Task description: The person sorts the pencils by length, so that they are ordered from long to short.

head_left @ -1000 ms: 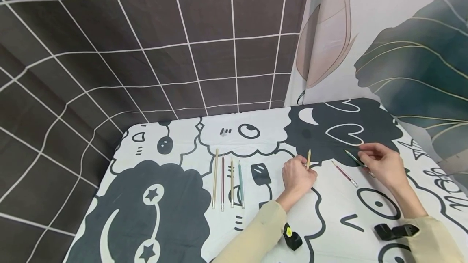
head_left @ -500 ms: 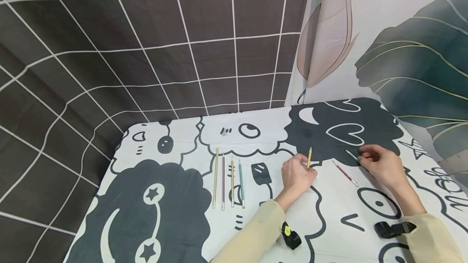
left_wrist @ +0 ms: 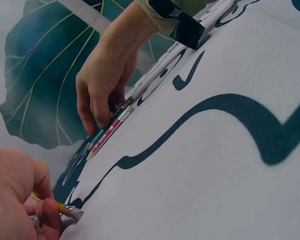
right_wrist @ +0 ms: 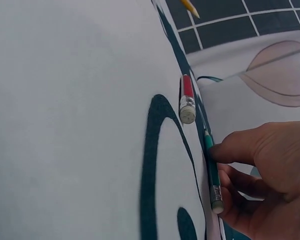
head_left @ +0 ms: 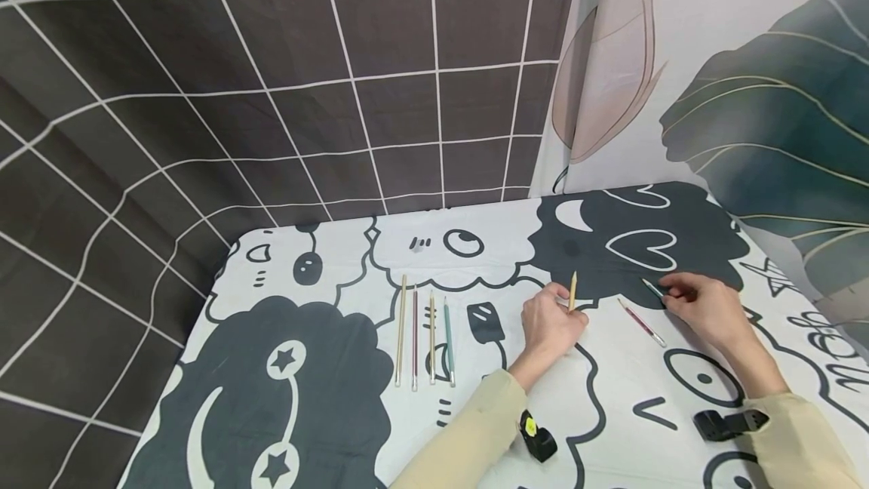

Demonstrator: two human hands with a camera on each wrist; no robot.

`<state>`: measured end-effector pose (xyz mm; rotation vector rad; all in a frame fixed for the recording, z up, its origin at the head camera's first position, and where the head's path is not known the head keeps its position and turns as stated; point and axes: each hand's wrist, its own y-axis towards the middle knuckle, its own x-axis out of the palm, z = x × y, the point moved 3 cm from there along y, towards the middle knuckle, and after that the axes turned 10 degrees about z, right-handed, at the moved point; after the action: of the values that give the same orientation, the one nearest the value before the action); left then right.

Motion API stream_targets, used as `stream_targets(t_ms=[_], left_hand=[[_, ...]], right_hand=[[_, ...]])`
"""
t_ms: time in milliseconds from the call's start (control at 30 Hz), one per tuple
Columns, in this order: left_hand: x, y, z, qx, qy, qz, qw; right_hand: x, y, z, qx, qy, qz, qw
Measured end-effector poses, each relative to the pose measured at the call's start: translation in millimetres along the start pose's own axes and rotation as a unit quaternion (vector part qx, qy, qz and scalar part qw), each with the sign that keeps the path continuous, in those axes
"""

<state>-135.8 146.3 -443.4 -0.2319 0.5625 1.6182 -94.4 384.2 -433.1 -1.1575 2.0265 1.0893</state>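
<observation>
My left hand (head_left: pixel 551 323) pinches a yellow pencil (head_left: pixel 573 291), its sharpened tip pointing up and away. In the left wrist view the eraser end (left_wrist: pixel 72 212) sticks out below the fingers. On the right, the thumb and fingers of my right hand (head_left: pixel 706 312) hold a green pencil (right_wrist: pixel 213 175) along its barrel; in the head view only its pointed front part shows. A red pencil (head_left: pixel 641 323) with a white eraser lies slanted on the cloth between both hands, close beside the green one.
Left of my left arm, several pencils lie side by side: a tan one (head_left: pixel 400 334), a dark red one (head_left: pixel 415 338), a yellow one (head_left: pixel 431 338) and a teal one (head_left: pixel 449 342). A black-and-white patterned cloth (head_left: pixel 326 413) covers the table. A dark grid curtain (head_left: pixel 380 29) hangs behind.
My right hand has shifted slightly left over the green pencil, whose rear end is now hidden in the head view. My left hand and the other pencils stay almost where they were.
</observation>
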Motion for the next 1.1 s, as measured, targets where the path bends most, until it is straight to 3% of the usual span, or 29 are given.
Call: stream_targets(t_ms=[333, 700, 1100], left_hand=[[-2.1, -0.2, -1.3, -0.029, -0.03, -0.009, 0.9991], [-3.6, 1.1, -2.8, -0.03, -0.045, -0.01, 0.9985], [-8.5, 3.7, -4.7, -0.056, -0.059, -0.01, 0.9966]], right_hand=[[-1, 1.4, -5, -0.011, -0.026, -0.017, 0.9995], [-1, 3.9, -6, -0.004, -0.028, -0.039, 0.9989], [-6, 0.5, -11, 0.023, 0.035, -0.033, 0.9986]])
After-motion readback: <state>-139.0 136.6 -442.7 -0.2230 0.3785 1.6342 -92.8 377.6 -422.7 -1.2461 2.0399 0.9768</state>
